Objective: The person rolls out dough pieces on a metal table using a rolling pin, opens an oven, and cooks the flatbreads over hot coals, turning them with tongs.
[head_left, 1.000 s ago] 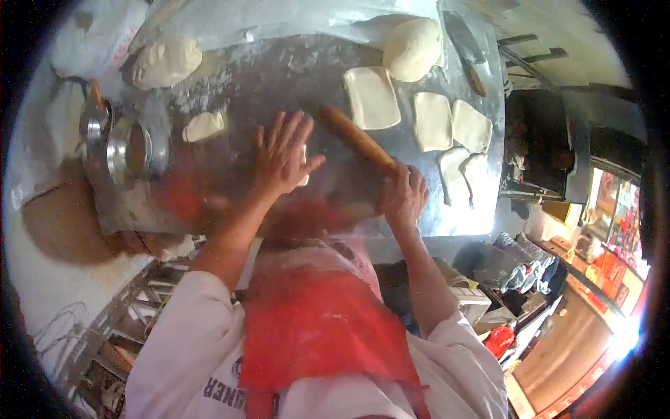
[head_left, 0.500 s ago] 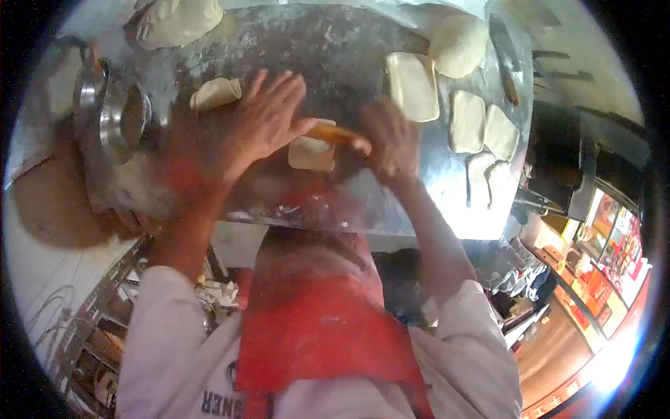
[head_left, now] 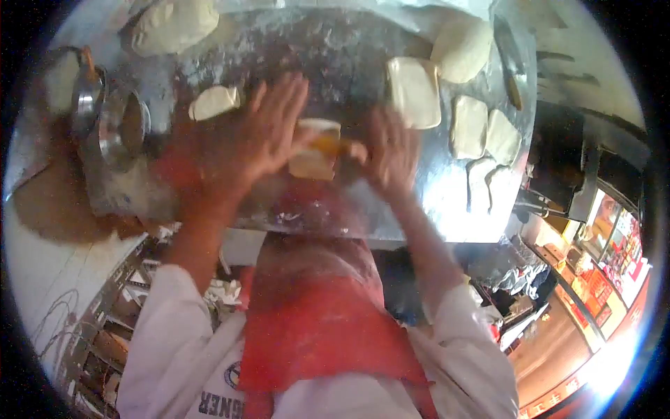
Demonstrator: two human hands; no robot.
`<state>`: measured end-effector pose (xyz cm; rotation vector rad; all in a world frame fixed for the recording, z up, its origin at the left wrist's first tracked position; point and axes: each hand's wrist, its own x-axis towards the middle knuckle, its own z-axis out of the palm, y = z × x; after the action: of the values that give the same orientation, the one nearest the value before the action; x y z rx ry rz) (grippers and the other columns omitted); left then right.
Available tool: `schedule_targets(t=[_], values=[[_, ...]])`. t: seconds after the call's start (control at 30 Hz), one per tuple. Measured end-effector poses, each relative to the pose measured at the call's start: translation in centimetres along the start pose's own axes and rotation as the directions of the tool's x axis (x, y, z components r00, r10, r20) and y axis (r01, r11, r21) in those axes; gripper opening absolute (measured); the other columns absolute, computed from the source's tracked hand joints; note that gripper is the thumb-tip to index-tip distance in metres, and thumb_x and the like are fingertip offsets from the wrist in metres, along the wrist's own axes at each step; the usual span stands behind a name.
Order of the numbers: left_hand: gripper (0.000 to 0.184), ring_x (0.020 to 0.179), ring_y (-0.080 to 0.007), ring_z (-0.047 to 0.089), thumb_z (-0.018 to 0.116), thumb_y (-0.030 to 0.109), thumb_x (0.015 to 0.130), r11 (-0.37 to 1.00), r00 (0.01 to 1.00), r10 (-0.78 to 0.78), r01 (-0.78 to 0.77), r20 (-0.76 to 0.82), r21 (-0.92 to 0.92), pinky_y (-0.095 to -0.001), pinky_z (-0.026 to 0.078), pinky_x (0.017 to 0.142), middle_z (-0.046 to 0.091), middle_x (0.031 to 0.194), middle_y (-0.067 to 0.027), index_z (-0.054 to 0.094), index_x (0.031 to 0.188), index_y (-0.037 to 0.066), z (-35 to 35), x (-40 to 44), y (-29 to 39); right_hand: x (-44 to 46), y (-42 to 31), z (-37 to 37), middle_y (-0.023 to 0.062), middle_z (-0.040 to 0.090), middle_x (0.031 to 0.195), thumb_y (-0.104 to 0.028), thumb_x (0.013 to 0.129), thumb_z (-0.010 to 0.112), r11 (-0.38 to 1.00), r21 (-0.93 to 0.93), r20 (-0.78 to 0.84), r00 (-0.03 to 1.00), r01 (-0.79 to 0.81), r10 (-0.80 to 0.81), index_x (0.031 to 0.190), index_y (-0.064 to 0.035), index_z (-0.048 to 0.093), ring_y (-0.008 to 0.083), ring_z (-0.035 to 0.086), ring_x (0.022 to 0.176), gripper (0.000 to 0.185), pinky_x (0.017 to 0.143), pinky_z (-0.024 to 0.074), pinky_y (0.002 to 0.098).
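Note:
A short wooden rolling pin (head_left: 329, 144) lies across a small flat piece of dough (head_left: 311, 167) on the metal worktop (head_left: 335, 77). My left hand (head_left: 273, 133) rests at the pin's left end, fingers stretched out and pointing away from me. At the other end is my right hand (head_left: 391, 150), its fingers also extended but smeared by motion. Both palms hide the pin's ends. Left of my left hand sits a small folded dough piece (head_left: 214, 103). A larger rectangular dough slab (head_left: 414, 92) lies beyond my right hand.
Several more dough pieces (head_left: 469, 127) lie at the right, beside a large dough lump (head_left: 462, 49) and a knife-like tool (head_left: 513, 91). Another lump (head_left: 174, 26) is at the far left. Metal bowls (head_left: 125, 122) stand on the left. The worktop's front edge runs before my red apron (head_left: 321, 328).
The dough piece under the pin shows more beyond the pin and looks longer. The pin lies more level, and both hands have shifted slightly. The whole view has tilted a little.

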<state>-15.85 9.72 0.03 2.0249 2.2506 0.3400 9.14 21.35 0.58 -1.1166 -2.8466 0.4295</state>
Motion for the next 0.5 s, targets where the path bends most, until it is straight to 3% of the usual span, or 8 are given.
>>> schedule_targets(t=[0.07,0.2,0.3,0.33,0.4,0.47,0.5], values=[[0.091,0.153,-0.0414,0.031,0.069,0.044,0.094,0.95,0.995,-0.071,0.088,0.066,-0.3,-0.0579,0.023,0.124,0.032,0.166,-0.0186,0.025,0.163,0.004,0.2,-6.3,2.9,-7.3,-1.0,1.7,0.0174,0.041,0.162,-0.055,0.104,0.043,0.999,0.002,-0.013,0.999,0.044,-0.044,0.157,-0.0059,0.039,0.0354,0.036,0.151,0.073,0.121,0.0269,0.0581],[0.088,0.153,-0.0422,0.03,0.067,0.046,0.094,0.954,0.994,-0.101,0.111,0.052,-0.279,-0.0569,0.023,0.124,0.032,0.166,-0.0191,0.029,0.162,0.005,-0.1,-7.9,4.2,-8.4,-1.3,1.4,0.0166,0.039,0.163,-0.046,0.107,0.038,0.997,0.058,0.041,0.997,0.055,-0.058,0.157,-0.0047,0.039,0.0338,0.036,0.152,0.065,0.121,0.0268,0.0565],[0.081,0.154,-0.0413,0.029,0.066,0.043,0.096,0.984,0.989,-0.118,0.129,0.095,-0.123,-0.0568,0.024,0.124,0.033,0.166,-0.0182,0.032,0.162,0.009,-0.3,1.8,0.6,3.1,0.5,-0.4,0.0179,0.039,0.163,-0.063,0.101,0.045,0.984,-0.152,0.022,0.996,0.089,-0.087,0.158,-0.0103,0.039,0.0351,0.032,0.153,0.078,0.122,0.0239,0.0593],[0.081,0.154,-0.0413,0.029,0.066,0.043,0.096,0.983,0.986,-0.126,0.139,0.109,-0.12,-0.0568,0.024,0.124,0.033,0.166,-0.0182,0.032,0.162,0.009,0.9,3.5,-0.6,5.6,1.6,0.5,0.0185,0.039,0.163,-0.07,0.096,0.047,0.992,-0.093,-0.107,0.99,0.083,-0.093,0.158,-0.0124,0.04,0.0361,0.033,0.153,0.085,0.121,0.0233,0.0623],[0.076,0.154,-0.041,0.029,0.062,0.044,0.099,0.971,0.987,-0.145,0.13,-0.065,-0.198,-0.0581,0.024,0.123,0.034,0.166,-0.0178,0.033,0.162,0.012,1.8,5.3,-1.4,6.5,2.1,1.0,0.0188,0.041,0.161,-0.071,0.095,0.048,0.997,-0.027,-0.226,0.971,0.069,-0.073,0.159,-0.0123,0.039,0.036,0.034,0.152,0.087,0.121,0.0218,0.0639],[0.082,0.154,-0.0406,0.028,0.061,0.052,0.099,0.994,0.996,-0.066,0.061,-0.061,-0.094,-0.0586,0.022,0.123,0.033,0.166,-0.0176,0.032,0.162,0.008,1.5,0.0,0.8,0.6,0.6,0.6,0.0186,0.044,0.158,-0.071,0.095,0.049,1.0,0.018,-0.061,0.998,0.021,-0.02,0.159,-0.0104,0.038,0.0351,0.038,0.149,0.088,0.122,0.0214,0.0619],[0.085,0.154,-0.0401,0.027,0.061,0.055,0.098,0.982,0.996,-0.087,0.086,-0.002,-0.167,-0.0594,0.021,0.123,0.033,0.166,-0.0179,0.032,0.161,0.006,0.5,-3.3,2.8,-3.4,-0.3,1.0,0.0183,0.046,0.156,-0.068,0.095,0.052,0.999,0.02,-0.028,0.999,0.036,-0.035,0.158,-0.0088,0.038,0.0347,0.041,0.147,0.088,0.122,0.0226,0.0605]])
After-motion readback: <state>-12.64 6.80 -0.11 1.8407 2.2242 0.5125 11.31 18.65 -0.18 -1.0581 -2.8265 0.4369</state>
